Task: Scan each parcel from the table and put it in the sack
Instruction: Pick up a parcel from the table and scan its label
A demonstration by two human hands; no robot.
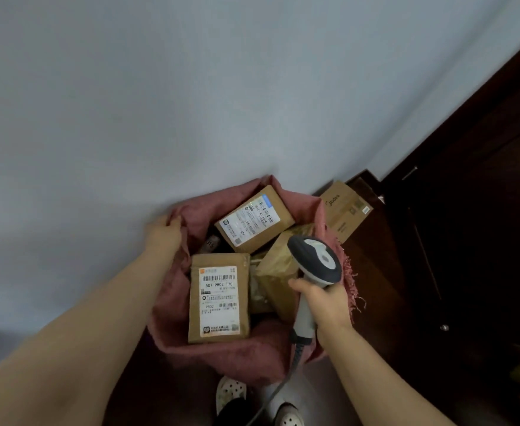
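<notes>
A pink woven sack [221, 355] stands open on the floor against the wall. Inside it lie several brown parcels: a flat one with a white label [219, 298] at the front, a box with a white label [255, 219] at the back, and a taped one [278, 272] to the right. My left hand [163, 232] grips the sack's left rim and holds it open. My right hand [321, 302] holds a grey and white barcode scanner [317, 259] over the sack's right side, its cable hanging down.
A larger cardboard box [346, 210] stands on the dark wooden floor behind the sack, to the right. Dark wooden furniture [474, 210] fills the right side. The pale wall [191, 103] rises behind the sack. My feet in white perforated shoes [231, 392] stand just below it.
</notes>
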